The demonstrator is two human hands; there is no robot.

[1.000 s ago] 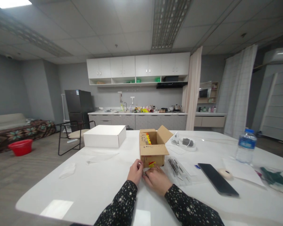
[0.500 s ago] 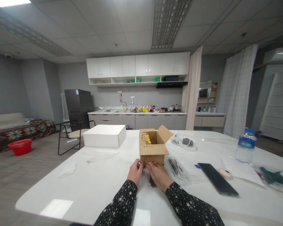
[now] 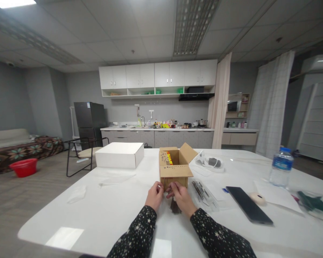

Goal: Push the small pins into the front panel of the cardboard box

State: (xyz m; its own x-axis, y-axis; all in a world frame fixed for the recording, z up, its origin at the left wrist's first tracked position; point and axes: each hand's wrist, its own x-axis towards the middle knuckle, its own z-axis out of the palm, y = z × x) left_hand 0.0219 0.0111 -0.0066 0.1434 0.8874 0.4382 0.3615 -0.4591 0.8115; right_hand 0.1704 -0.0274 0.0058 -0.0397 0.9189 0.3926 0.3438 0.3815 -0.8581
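Note:
An open cardboard box (image 3: 176,172) with a raised side flap stands on the white table. Small dark marks and a red-and-yellow strip show on its left inner side. At the box's lower front left corner is my left hand (image 3: 154,196), fingertips closed in a pinch. My right hand (image 3: 183,199) hovers just before the front panel, thumb and fingers pinched together. What either pinch holds is too small to tell. Under my right hand lies a dark brown bundle of thin strands (image 3: 174,208), partly covered by it. A clear plastic case (image 3: 204,197) with slim dark tools sits beside that hand.
A white box (image 3: 120,155) stands at the back left, with crumpled clear plastic (image 3: 76,194) nearer. On the right are a black phone (image 3: 249,205), a round beige object (image 3: 257,197), a water bottle (image 3: 281,167) and a white coiled item (image 3: 214,163).
My right hand has lifted slightly off the lower front of the box, and more of the brown bundle shows. My left hand has stayed in place.

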